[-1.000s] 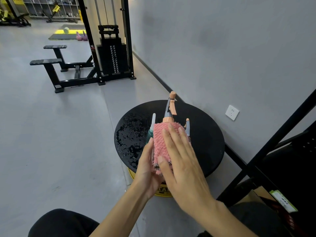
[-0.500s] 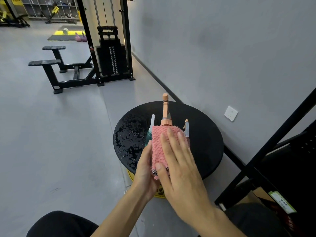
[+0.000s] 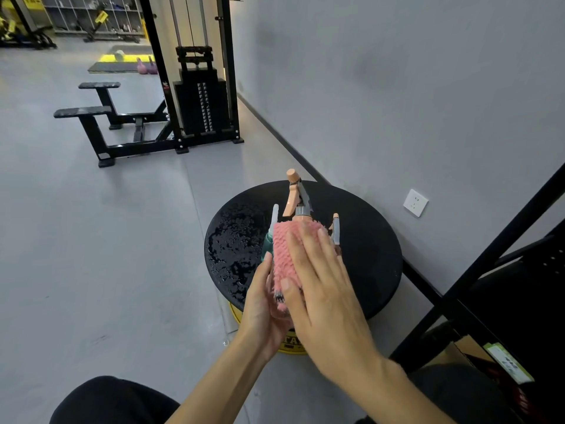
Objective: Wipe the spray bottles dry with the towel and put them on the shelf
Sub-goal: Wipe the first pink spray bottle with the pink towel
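Note:
An orange-headed spray bottle (image 3: 296, 195) is wrapped in a pink towel (image 3: 284, 252) above the round black table (image 3: 367, 255). My left hand (image 3: 263, 304) grips the bottle's base from below. My right hand (image 3: 321, 280) lies flat over the towel, pressing it around the bottle's body. Behind the towel stand a teal spray bottle (image 3: 270, 234) on the left and another spray bottle (image 3: 335, 229) on the right; only their nozzles and small parts show. The black shelf (image 3: 504, 270) stands at the right.
Water drops cover the table's left part (image 3: 232, 246). A yellow base (image 3: 290, 344) sits under the table. A grey wall with a socket (image 3: 415, 202) is at the right. A black weight machine (image 3: 198, 93) and benches (image 3: 91, 117) stand farther back.
The bottle's orange spray head has turned within the towel, its trigger now pointing left. Both hands stay around the towel in nearly the same place.

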A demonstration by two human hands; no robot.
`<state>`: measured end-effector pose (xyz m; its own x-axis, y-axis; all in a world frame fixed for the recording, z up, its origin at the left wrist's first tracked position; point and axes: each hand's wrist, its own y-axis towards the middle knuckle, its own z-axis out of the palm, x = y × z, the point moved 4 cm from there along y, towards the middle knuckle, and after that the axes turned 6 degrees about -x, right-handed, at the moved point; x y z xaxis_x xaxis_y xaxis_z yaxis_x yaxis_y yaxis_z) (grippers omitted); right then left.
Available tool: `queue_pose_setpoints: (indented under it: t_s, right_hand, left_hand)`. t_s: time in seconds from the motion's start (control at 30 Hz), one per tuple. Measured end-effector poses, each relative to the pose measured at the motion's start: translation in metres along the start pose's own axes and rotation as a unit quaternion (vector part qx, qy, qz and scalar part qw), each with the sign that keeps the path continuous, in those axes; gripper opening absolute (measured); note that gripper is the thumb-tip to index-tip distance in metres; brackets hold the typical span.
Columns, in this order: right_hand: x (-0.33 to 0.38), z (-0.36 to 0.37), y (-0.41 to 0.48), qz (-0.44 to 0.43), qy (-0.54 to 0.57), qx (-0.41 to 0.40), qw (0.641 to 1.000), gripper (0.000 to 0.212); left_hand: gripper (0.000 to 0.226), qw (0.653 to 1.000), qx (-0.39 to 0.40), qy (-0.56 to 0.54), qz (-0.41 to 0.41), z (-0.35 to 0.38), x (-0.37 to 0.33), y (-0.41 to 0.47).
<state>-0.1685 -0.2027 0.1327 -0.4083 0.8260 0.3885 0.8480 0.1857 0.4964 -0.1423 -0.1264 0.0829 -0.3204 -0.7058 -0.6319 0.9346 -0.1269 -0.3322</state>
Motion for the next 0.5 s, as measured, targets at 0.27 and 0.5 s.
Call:
queue_pose_setpoints:
  t_s: [0.27, 0.5]
  right_hand:
    - [-0.01, -0.006, 0.013, 0.034, 0.057, 0.002, 0.998, 0.055]
    - [-0.002, -0.007, 0.008, 0.02, 0.045, 0.007, 0.999, 0.057]
  left_hand:
    - [0.043, 1.0, 0.013, 0.013, -0.024, 0.005, 0.005, -0.002]
    - [0.041, 0.999, 0.011, -0.034, -0.027, 0.006, 0.0, -0.005]
